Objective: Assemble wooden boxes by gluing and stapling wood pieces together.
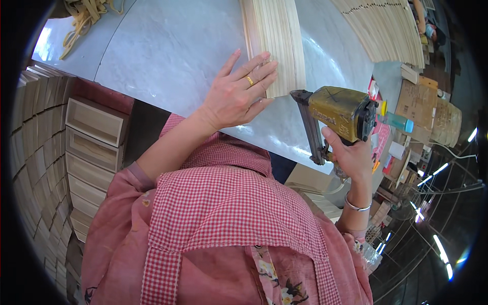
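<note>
A pneumatic nail gun (338, 112), yellow-brown with a black nose and magazine, is held in my right hand (351, 157), with the fingers wrapped round its grip. The gun's nose is just right of the near end of a bundle of pale wooden strips (284, 46), apart from it as far as I can see. My left hand (236, 91), a gold ring on one finger, lies with fingers stretched out against the left side of the bundle near that end. The strips lie side by side on the grey tabletop (168, 51), running away from me.
More wooden strips (386, 30) lie stacked at the far right. Pale wooden box frames (96, 122) are piled on the left, below the table edge. Yellowish straps (84, 25) hang at the far left. A bottle with blue-green liquid (399, 122) and cardboard boxes (417, 104) are beyond the gun.
</note>
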Tool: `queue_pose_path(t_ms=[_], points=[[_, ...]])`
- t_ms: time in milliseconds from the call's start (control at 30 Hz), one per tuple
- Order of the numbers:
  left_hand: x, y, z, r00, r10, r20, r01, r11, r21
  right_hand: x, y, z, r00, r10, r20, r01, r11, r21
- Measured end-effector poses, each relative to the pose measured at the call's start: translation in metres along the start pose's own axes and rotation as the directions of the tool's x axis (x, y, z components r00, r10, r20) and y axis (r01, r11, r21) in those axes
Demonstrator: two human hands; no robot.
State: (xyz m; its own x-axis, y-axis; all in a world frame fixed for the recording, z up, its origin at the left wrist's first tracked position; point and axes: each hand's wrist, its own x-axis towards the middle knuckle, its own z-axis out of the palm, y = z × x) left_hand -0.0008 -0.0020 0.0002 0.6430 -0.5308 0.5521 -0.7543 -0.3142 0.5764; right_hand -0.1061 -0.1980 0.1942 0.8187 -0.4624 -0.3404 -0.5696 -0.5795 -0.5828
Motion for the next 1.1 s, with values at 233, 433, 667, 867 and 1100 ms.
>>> queue_pose_path(t_ms=[233,433,667,867,1100], points=[[0.000,-0.001,0.000,1.000,0.000,0.002,0.000,0.999,0.033,-0.006,-0.005,0.006,0.999,-0.014,-0.041,0.012,0.999,-0.042],[0.004,-0.011,-0.010,0.999,0.008,0.036,-0.009,1.000,0.010,-0.018,-0.004,0.010,0.997,-0.052,-0.058,0.055,0.997,0.057],[0.002,-0.012,-0.005,1.000,0.005,-0.015,-0.005,1.000,0.021,-0.023,-0.014,0.020,0.993,-0.120,-0.001,0.120,0.993,-0.016],[0.002,-0.010,-0.003,0.998,-0.017,-0.056,0.016,1.000,-0.017,-0.017,-0.013,0.024,0.982,-0.188,0.025,0.189,0.982,-0.021],[0.005,-0.014,-0.003,0.998,-0.020,-0.057,0.019,0.999,-0.030,-0.012,-0.025,0.025,0.996,-0.084,0.030,0.085,0.996,-0.035]])
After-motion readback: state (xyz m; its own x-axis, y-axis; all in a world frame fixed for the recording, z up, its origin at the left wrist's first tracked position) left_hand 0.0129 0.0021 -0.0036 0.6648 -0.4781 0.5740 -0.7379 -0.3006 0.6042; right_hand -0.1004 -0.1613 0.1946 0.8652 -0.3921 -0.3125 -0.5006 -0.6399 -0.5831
